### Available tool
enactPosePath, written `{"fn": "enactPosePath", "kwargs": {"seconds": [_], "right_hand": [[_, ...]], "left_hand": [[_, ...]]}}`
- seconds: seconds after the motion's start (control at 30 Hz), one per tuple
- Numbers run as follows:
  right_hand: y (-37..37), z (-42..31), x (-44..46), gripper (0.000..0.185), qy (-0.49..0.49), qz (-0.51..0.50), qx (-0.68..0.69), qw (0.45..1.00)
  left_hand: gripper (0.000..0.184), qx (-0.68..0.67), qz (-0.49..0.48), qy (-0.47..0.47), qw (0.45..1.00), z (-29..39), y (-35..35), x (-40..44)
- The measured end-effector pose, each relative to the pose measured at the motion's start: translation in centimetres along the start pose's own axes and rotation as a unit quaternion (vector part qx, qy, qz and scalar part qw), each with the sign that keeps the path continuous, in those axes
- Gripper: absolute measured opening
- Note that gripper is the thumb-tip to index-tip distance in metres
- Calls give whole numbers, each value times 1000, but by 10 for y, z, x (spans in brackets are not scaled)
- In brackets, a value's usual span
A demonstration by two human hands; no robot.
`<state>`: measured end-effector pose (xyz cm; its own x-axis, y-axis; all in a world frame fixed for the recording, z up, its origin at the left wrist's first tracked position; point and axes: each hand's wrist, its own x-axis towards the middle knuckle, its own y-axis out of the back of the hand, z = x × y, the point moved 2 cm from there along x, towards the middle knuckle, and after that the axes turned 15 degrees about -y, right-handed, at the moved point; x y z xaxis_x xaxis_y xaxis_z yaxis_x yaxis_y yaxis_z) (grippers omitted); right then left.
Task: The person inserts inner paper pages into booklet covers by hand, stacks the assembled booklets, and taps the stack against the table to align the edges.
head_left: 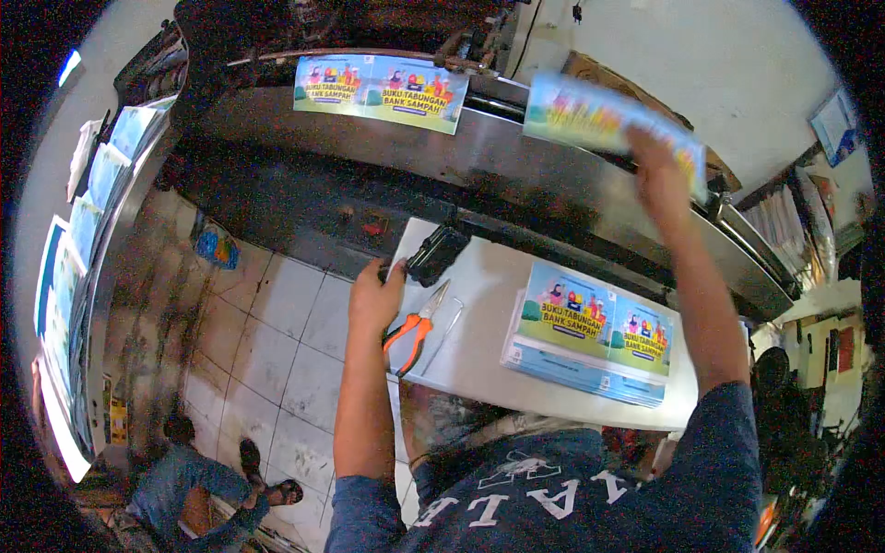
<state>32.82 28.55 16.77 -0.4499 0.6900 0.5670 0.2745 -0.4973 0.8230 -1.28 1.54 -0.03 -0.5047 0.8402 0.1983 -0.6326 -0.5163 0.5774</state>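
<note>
My right hand (659,166) grips the edge of a printed sheet (590,115), blurred by motion, at the upper right of the machine. With its fingers bent, my left hand (378,286) touches the corner of a black box-like item (437,253) at the white table's left end. Orange-handled pliers (419,329) lie beside it, next to a thin metal tool (453,318). A stack of printed sheets (590,336) rests on the white table (470,355). Another printed sheet (380,92) lies on the machine's upper edge.
The long metal machine (516,152) spans the view beyond the table. Piled sheets (83,240) line the far left. A person (198,484) sits low at the bottom left, on the tiled floor (295,369). Paper stacks (784,221) stand at the right.
</note>
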Motion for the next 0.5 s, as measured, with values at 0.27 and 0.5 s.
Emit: {"fn": "enactPosePath", "kwargs": {"seconds": [0.27,0.5], "right_hand": [[56,-36,-112,41,-67,-240,101,963],[66,20,-178,66,-173,-571,124,793]], "left_hand": [[65,-31,-62,42,997,-17,5,8],[42,-59,-101,73,990,93,68,-76]]}}
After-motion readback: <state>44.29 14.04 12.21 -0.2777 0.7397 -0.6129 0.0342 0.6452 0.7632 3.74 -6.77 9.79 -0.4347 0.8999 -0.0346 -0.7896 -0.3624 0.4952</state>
